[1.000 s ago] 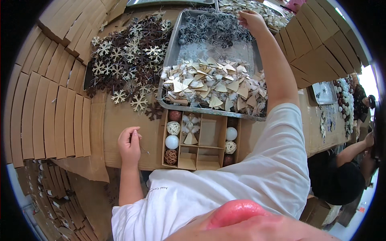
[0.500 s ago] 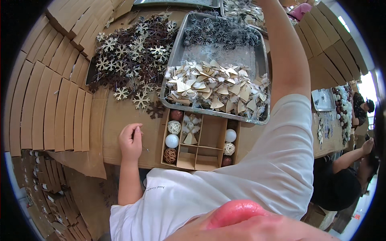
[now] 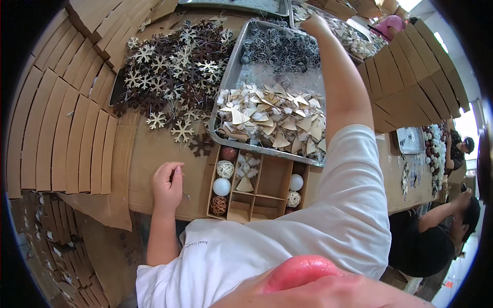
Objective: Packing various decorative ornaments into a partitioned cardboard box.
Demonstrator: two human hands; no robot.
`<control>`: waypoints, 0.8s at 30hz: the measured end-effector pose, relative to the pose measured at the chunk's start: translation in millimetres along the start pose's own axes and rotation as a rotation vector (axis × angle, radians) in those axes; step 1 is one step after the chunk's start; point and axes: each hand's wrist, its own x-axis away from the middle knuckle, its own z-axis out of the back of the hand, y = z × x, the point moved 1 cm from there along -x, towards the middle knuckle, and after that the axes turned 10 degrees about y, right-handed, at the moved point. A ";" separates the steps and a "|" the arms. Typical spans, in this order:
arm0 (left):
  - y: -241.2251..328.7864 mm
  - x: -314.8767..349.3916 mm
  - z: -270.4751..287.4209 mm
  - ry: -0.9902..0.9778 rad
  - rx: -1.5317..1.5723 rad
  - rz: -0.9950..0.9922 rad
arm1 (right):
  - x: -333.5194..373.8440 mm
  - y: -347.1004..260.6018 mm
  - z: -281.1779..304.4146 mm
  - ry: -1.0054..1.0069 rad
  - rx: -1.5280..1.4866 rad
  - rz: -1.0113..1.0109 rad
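My left hand (image 3: pixel 168 184) rests on the cardboard-covered table left of a divided cardboard box (image 3: pixel 209 192). Its fingers are curled together; a thin silvery bit shows by the wrist, and what they hold, if anything, is hidden. My right arm reaches over a metal tray (image 3: pixel 218 134) of frosted pine cones (image 3: pixel 280 50) and wooden angel ornaments (image 3: pixel 275 120). Beyond it, my right hand (image 3: pixel 315 25) is closed at the edge of a farther tray (image 3: pixel 294 16) of pale pieces, its fingertips hidden. Inside the box are an angel ornament (image 3: pixel 245 184), a white ball (image 3: pixel 221 187) and a wicker ball (image 3: pixel 225 169).
Brown and pale wooden snowflakes (image 3: pixel 177 66) are heaped left of the metal tray. Stacked cardboard boxes rise on the left (image 3: pixel 56 128) and right (image 3: pixel 411 77). Other people (image 3: pixel 436 231) are at the right, near another table with balls (image 3: pixel 435 149).
My right hand, out of sight at the top edge before, now shows at the far tray, its arm farther left. The view has shifted slightly; my left hand stays beside the box.
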 end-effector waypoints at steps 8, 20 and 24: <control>-4.4 -3.3 2.2 -0.045 0.036 0.054 | 55.1 -41.6 -33.2 -0.203 0.084 -0.166; 2.5 -8.9 -0.4 -0.066 0.053 0.025 | 90.0 -25.7 -22.8 -0.294 0.091 0.268; 0.6 -6.7 0.3 -0.048 0.042 0.015 | 70.9 -37.5 -6.5 -0.146 0.073 0.210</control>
